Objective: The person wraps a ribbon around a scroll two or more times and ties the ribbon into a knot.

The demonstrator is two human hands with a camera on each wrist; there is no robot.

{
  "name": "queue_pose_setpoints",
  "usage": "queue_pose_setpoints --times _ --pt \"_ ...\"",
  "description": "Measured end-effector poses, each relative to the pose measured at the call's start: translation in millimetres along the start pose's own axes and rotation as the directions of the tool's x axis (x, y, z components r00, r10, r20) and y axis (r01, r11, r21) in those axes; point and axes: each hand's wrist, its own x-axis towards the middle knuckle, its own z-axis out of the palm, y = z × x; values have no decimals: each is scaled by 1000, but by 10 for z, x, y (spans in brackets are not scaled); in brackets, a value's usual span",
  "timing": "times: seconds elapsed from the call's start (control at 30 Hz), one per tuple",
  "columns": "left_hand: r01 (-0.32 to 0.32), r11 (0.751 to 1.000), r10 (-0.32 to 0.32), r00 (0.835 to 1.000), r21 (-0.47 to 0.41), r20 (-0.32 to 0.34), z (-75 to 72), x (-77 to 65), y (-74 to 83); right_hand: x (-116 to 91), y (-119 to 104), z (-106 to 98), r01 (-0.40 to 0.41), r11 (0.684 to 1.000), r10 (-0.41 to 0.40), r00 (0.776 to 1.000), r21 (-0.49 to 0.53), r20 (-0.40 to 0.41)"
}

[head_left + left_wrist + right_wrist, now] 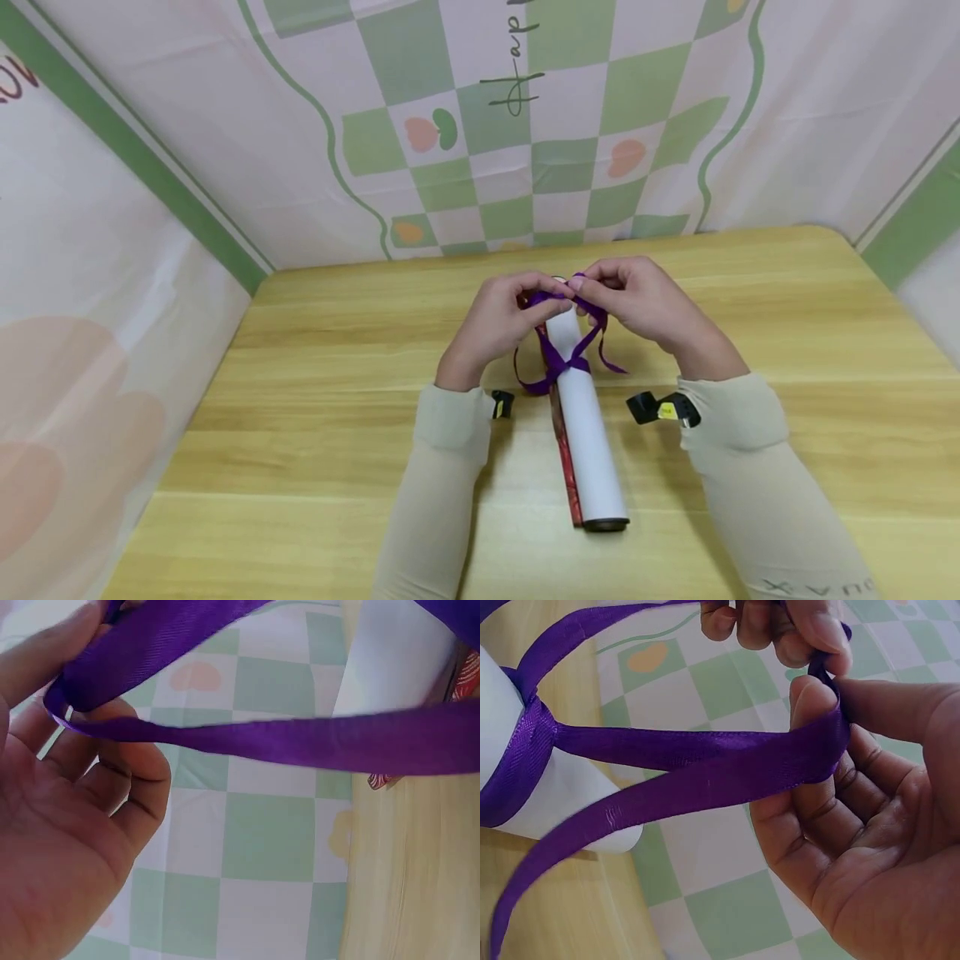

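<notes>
A rolled white scroll (pixel 592 442) lies lengthwise on the table, a dark cap at its near end and a red patterned strip (pixel 567 467) along its left side. Purple ribbon (pixel 525 757) wraps round the scroll and is crossed or knotted on top. Above the far end, my left hand (pixel 498 317) pinches one length of ribbon between thumb and fingers. My right hand (pixel 645 304) pinches another length, its fingertips close to the left ones. In the right wrist view a ribbon tail (pixel 630 806) hangs from the right fingers. The exact crossing between the fingertips is partly hidden.
The wooden table (pixel 315 400) extends on both sides of the scroll. A green-and-white checked cloth (pixel 502 167) hangs behind its far edge, and another printed cloth (pixel 97 333) stands at the left. Small black devices (pixel 663 409) sit at both wrists.
</notes>
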Motion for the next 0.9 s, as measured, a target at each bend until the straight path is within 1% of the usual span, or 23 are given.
queue_pose_setpoints --times 0.07,0.2,0.4,0.57,0.7,0.8,0.9 --pt "0 1000 1 1000 28 -22 -13 0 -6 -5 5 -9 11 1000 -11 1000 -5 3" --pt "1 999 1 999 40 -42 -46 -5 -18 -13 17 -32 20 1000 -21 1000 22 17" --pt "-4 999 5 1000 43 -17 -90 -19 -19 -31 38 -66 -30 998 30 1000 61 6" --pt "-25 999 24 999 36 30 -116 -39 -13 -49 40 -91 -99 990 96 995 103 38" --pt "-24 1000 22 996 16 87 -136 -55 -19 -58 48 -122 -130 986 122 989 101 81" --pt "-20 1000 19 989 1 150 -155 -70 -32 -57 77 -157 -146 987 139 985 63 107" --pt "10 1000 -5 975 -21 223 -177 -92 -49 -54 123 -197 -172 985 169 980 17 108"
